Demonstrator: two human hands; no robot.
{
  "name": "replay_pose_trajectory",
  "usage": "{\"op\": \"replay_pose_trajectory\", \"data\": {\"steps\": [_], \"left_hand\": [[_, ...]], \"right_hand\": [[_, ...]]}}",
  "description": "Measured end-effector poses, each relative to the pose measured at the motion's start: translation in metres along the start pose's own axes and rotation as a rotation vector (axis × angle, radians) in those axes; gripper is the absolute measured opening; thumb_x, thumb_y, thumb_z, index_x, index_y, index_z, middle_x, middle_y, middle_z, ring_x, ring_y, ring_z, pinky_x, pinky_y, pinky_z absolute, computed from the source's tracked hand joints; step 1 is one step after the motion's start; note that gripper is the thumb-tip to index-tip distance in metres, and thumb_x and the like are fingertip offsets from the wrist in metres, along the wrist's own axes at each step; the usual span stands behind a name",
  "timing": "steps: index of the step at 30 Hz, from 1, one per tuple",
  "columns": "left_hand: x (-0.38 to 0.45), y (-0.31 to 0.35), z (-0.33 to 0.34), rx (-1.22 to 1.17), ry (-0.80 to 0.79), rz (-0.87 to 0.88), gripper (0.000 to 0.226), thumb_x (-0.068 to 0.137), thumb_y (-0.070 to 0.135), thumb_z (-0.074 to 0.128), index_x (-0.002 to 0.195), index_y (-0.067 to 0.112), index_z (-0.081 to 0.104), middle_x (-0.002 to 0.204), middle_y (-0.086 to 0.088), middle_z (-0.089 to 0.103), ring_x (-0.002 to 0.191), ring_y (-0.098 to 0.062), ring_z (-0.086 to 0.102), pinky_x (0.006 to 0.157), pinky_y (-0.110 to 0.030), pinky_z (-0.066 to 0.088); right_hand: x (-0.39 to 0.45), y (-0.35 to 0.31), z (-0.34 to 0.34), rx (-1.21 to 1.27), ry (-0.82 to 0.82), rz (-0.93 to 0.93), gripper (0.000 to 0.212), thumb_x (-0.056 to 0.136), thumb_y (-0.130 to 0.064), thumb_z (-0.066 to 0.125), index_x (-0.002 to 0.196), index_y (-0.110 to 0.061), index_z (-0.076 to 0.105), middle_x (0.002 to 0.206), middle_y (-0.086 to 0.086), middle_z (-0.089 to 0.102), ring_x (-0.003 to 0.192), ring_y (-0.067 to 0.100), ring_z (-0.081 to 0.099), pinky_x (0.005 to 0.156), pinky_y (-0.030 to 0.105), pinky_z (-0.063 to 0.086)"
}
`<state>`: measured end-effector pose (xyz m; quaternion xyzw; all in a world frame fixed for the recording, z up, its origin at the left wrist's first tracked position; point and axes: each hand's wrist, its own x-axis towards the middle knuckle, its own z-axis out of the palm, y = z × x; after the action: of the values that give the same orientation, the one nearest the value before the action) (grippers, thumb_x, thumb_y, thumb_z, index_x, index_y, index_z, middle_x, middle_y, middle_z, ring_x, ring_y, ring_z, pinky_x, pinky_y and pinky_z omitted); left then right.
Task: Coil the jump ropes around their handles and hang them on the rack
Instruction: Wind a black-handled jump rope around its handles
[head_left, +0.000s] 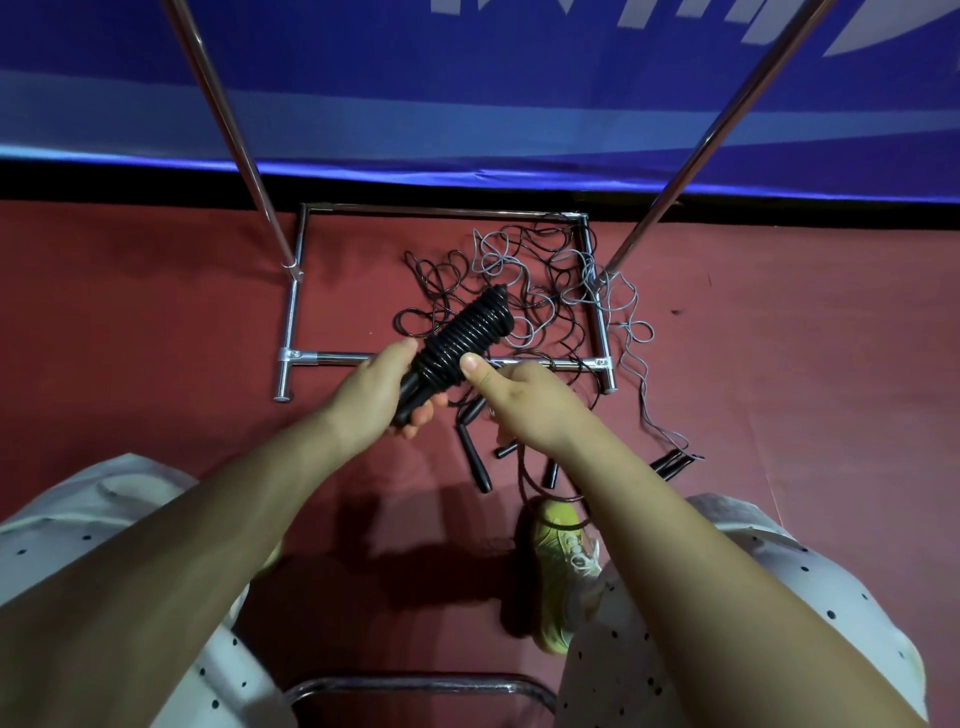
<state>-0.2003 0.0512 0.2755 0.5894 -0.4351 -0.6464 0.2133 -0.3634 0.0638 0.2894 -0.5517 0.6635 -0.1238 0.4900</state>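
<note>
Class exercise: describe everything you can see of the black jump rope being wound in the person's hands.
The black jump rope looks like glossy plastic cord, wound in tight, even turns around its dark handles, forming a thick ridged bundle. It is held tilted above the red floor, its far end pointing up and away toward the rack base. The left hand grips the bare handle ends below the coils; the right hand touches the coils with its thumb. A loose tail of cord runs down past the right wrist toward the shoe.

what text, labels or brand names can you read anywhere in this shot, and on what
None can be read.
blue banner: pale shapes along the top edge, perhaps the bottoms of large letters, cut off by the frame, so unreadable.
coiled jump rope, rack, shoe: no markings visible.
</note>
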Motion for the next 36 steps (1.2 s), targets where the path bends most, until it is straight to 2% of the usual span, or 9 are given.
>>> {"op": "replay_pose_trajectory", "data": {"steps": [8, 14, 20, 23, 26, 28, 30, 33, 36], "left_hand": [[-0.005, 0.004, -0.006, 0.041, -0.093, 0.004, 0.031, 0.102, 0.036, 0.034, 0.090, 0.015, 0.053, 0.072, 0.001, 0.053, 0.065, -0.013, 0.047, 0.072, -0.029, 0.047], [0.001, -0.002, -0.010, 0.227, -0.146, 0.056, 0.014, 0.099, 0.027, 0.046, 0.099, 0.016, 0.055, 0.080, 0.002, 0.053, 0.073, -0.011, 0.049, 0.072, -0.026, 0.043], [-0.002, 0.000, -0.010, 0.163, -0.219, 0.114, 0.008, 0.090, 0.015, 0.065, 0.094, 0.020, 0.060, 0.072, 0.012, 0.060, 0.063, 0.001, 0.056, 0.061, -0.013, 0.044], [-0.008, 0.002, -0.013, 0.073, -0.360, -0.038, 0.024, 0.074, 0.034, 0.066, 0.090, 0.017, 0.060, 0.072, 0.002, 0.067, 0.063, -0.008, 0.063, 0.067, -0.023, 0.050], [-0.012, -0.002, -0.015, -0.252, -0.704, -0.147, 0.052, 0.064, 0.051, 0.079, 0.094, 0.008, 0.072, 0.083, -0.012, 0.073, 0.069, -0.021, 0.069, 0.067, -0.030, 0.056], [-0.014, -0.006, -0.011, -0.510, -0.975, -0.161, 0.067, 0.070, 0.066, 0.068, 0.103, 0.008, 0.072, 0.088, -0.009, 0.073, 0.073, -0.020, 0.071, 0.069, -0.033, 0.058], [-0.014, -0.007, -0.008, -0.640, -1.117, -0.205, 0.073, 0.077, 0.071, 0.055, 0.105, 0.005, 0.068, 0.070, -0.001, 0.068, 0.055, -0.010, 0.064, 0.056, -0.026, 0.056], [-0.015, -0.003, -0.009, -0.632, -1.136, -0.276, 0.069, 0.073, 0.075, 0.055, 0.091, 0.010, 0.067, 0.054, 0.007, 0.053, 0.040, 0.001, 0.045, 0.039, -0.015, 0.043], [-0.018, 0.004, -0.010, -0.440, -0.920, -0.286, 0.069, 0.061, 0.082, 0.058, 0.076, 0.015, 0.065, 0.049, 0.006, 0.043, 0.035, -0.001, 0.031, 0.034, -0.013, 0.034]], "right_hand": [[-0.001, -0.003, -0.008, 0.397, -0.157, 0.110, 0.051, 0.092, -0.062, 0.043, 0.079, -0.015, 0.058, 0.052, -0.009, 0.035, 0.041, 0.008, 0.024, 0.044, 0.022, 0.019], [-0.005, -0.006, -0.002, 0.400, -0.233, 0.208, 0.056, 0.088, -0.067, 0.041, 0.092, -0.013, 0.056, 0.066, -0.002, 0.038, 0.045, 0.008, 0.027, 0.042, 0.022, 0.022], [-0.006, -0.008, -0.001, 0.438, -0.161, 0.122, 0.034, 0.096, -0.041, 0.048, 0.069, -0.021, 0.048, 0.061, -0.002, 0.036, 0.044, 0.009, 0.026, 0.043, 0.022, 0.022], [-0.007, -0.009, -0.004, 0.476, -0.171, -0.021, 0.028, 0.084, -0.032, 0.051, 0.057, -0.025, 0.048, 0.055, -0.007, 0.030, 0.047, 0.011, 0.022, 0.045, 0.024, 0.016], [-0.007, -0.006, -0.005, 0.585, -0.254, -0.126, 0.021, 0.067, -0.033, 0.052, 0.070, -0.015, 0.042, 0.051, -0.009, 0.029, 0.044, 0.007, 0.022, 0.044, 0.021, 0.015], [-0.007, -0.003, -0.004, 0.629, -0.348, -0.192, 0.033, 0.060, -0.040, 0.053, 0.072, -0.012, 0.039, 0.047, -0.008, 0.032, 0.041, 0.006, 0.024, 0.042, 0.018, 0.017], [-0.009, -0.003, -0.005, 0.652, -0.417, -0.247, 0.033, 0.060, -0.043, 0.052, 0.065, -0.013, 0.037, 0.046, -0.005, 0.036, 0.041, 0.008, 0.024, 0.043, 0.020, 0.017], [-0.011, -0.005, -0.012, 0.579, -0.377, -0.193, 0.039, 0.061, -0.054, 0.053, 0.066, -0.017, 0.040, 0.051, -0.007, 0.036, 0.046, 0.008, 0.025, 0.046, 0.024, 0.017], [-0.010, -0.003, -0.017, 0.356, -0.344, -0.173, 0.047, 0.072, -0.068, 0.046, 0.066, -0.021, 0.042, 0.055, -0.005, 0.035, 0.050, 0.012, 0.022, 0.052, 0.034, 0.012]]}}
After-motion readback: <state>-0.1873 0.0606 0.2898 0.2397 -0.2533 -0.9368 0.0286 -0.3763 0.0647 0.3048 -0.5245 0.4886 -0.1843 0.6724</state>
